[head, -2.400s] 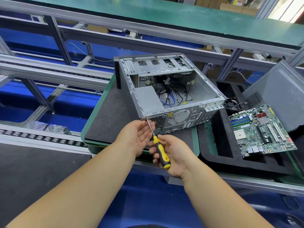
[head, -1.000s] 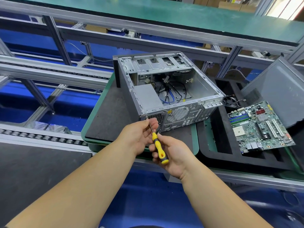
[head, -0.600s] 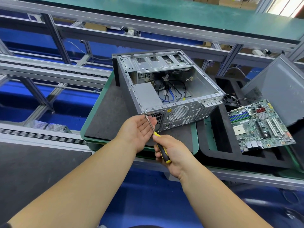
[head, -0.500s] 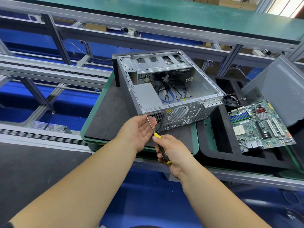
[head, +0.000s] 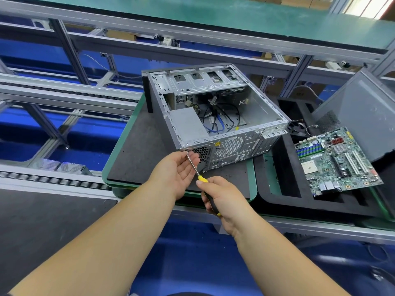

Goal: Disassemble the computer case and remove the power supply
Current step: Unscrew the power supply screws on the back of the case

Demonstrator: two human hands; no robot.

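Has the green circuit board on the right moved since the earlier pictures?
No. The circuit board lies the same way in its black foam tray, beside the computer case.

Open computer case on a dark mat. Right hand grips a yellow-handled screwdriver, tip at the case's near-left corner; left hand cups the shaft. Circuit board lies right.

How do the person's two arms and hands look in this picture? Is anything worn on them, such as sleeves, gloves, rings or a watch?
Both forearms are bare as far as the frame shows; no sleeve is visible. The left hand and the right hand wear no gloves. No ring, watch or bracelet shows on the visible fingers and wrists. The nails look short and unpainted where they can be seen.
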